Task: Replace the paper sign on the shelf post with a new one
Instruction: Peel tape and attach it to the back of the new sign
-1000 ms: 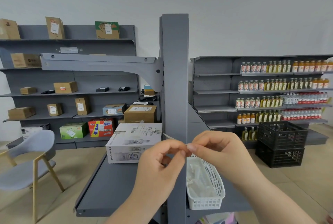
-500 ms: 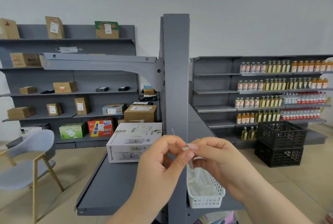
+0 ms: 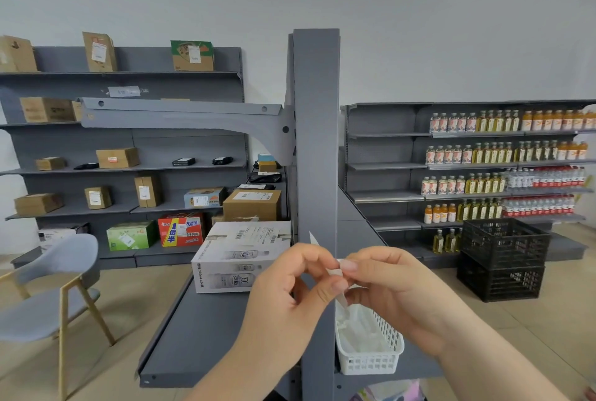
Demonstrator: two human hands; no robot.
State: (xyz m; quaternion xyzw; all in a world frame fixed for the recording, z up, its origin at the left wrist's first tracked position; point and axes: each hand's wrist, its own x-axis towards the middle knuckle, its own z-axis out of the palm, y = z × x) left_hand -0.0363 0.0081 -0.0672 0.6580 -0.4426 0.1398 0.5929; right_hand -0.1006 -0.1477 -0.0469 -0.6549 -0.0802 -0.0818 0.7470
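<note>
Head view showed the left hand [image 3: 290, 291] and right hand [image 3: 387, 284] pinching one small white strip [image 3: 335, 271] before the shelf post [image 3: 316, 142], probably peeling tape or backing. Next, it likely needed separating cleanly and pressing onto the bare post.

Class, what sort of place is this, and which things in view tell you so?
Probably a small shop or stockroom: grey metal shelving, rows of bottled drinks, and cardboard boxes with shipping labels.

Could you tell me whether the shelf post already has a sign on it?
No. The shelf post shows a bare grey face, while the left hand and right hand pinch a small strip in front of it.
</note>
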